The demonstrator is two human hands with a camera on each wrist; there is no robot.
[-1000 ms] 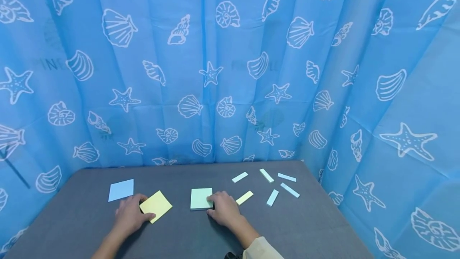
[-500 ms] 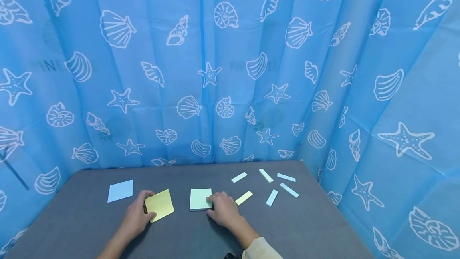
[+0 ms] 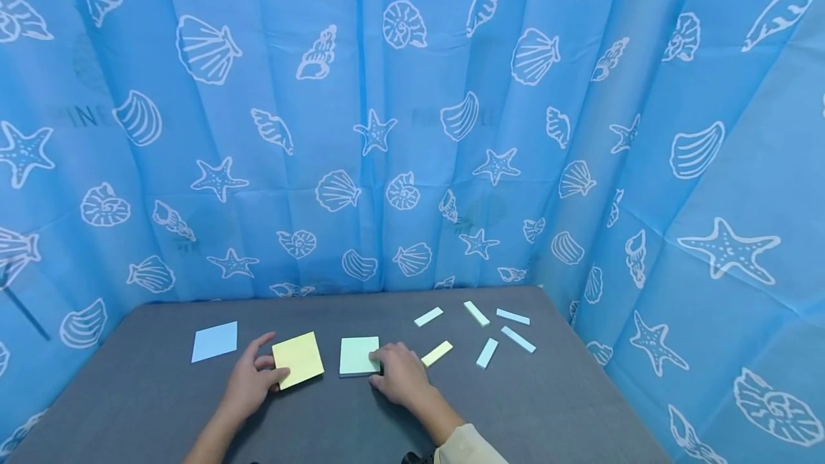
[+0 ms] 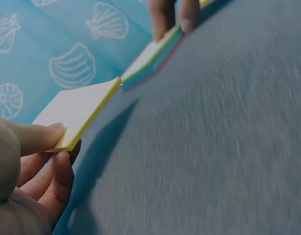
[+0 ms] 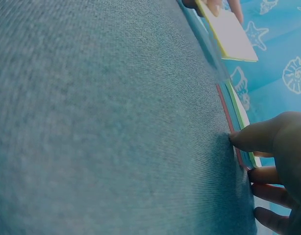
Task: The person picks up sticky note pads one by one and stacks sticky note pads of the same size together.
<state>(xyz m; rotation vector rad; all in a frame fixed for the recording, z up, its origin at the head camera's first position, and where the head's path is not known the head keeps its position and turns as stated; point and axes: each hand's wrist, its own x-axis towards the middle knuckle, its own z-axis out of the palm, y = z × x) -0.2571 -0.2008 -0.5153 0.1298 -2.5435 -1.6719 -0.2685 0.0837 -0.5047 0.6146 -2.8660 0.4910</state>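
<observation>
My left hand (image 3: 247,382) pinches a yellow sticky note pad (image 3: 299,360) by its left edge, thumb on top. In the left wrist view the yellow pad (image 4: 79,110) is tilted above the cloth and casts a shadow. To its right lies a square stack of sticky note pads (image 3: 358,355), green on top; blue and reddish layers show along its side in the left wrist view. My right hand (image 3: 401,376) holds this stack at its right side. In the right wrist view the thumb and fingertips (image 5: 242,139) touch the edge of the stack (image 5: 234,112).
A blue sticky note pad (image 3: 215,341) lies at the left on the grey cloth-covered table (image 3: 309,428). At the right lie several narrow strip pads, among them a yellow strip (image 3: 437,354) beside my right hand. A blue shell-patterned curtain (image 3: 412,127) hangs behind.
My left hand has moved right with the yellow pad, towards the green-topped stack, and the pad has turned straighter. My right hand has stayed at the stack.
</observation>
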